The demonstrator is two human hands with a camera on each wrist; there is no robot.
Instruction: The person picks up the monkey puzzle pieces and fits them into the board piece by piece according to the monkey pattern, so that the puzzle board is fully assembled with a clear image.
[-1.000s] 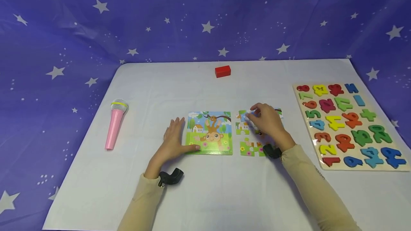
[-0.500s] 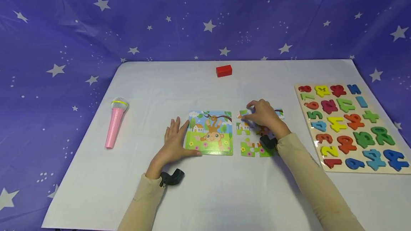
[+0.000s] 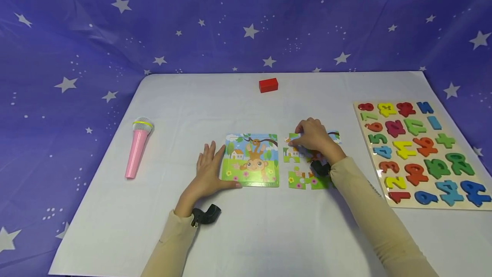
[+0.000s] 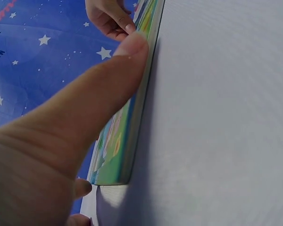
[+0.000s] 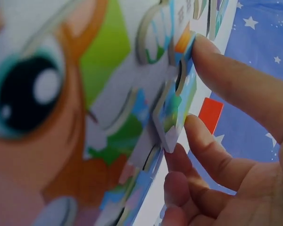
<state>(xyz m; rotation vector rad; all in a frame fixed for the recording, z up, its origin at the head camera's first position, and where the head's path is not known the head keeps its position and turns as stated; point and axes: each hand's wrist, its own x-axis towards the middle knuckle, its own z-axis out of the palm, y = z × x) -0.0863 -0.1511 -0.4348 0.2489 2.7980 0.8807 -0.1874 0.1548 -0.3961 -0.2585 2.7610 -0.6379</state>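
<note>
A square monkey picture puzzle (image 3: pixel 254 157) lies flat in the middle of the table in the head view. My left hand (image 3: pixel 207 175) spreads its straight fingers along the left side, with the thumb (image 4: pixel 129 49) at the near edge. To the right lies a second, loosely spread group of jigsaw pieces. Over its far left corner my right hand (image 3: pixel 316 138) pinches a jigsaw piece (image 5: pixel 172 115) between thumb and index finger. That piece tilts beside its neighbours. A house piece (image 3: pixel 293 154) and a flower piece (image 3: pixel 297 181) lie nearer me; the hand hides several others.
At the right is a wooden board (image 3: pixel 388 200) with coloured numbers and letters. A pink toy microphone (image 3: pixel 137 148) lies on the left. Near the table's far edge sits a red block (image 3: pixel 268 85). Purple starry cloth (image 3: pixel 215 7) rises behind the white tabletop (image 3: pixel 238 238).
My right hand has shifted slightly left and away from me, coming to the far left corner piece, which has moved a little right. My left hand has stayed beside the monkey puzzle.
</note>
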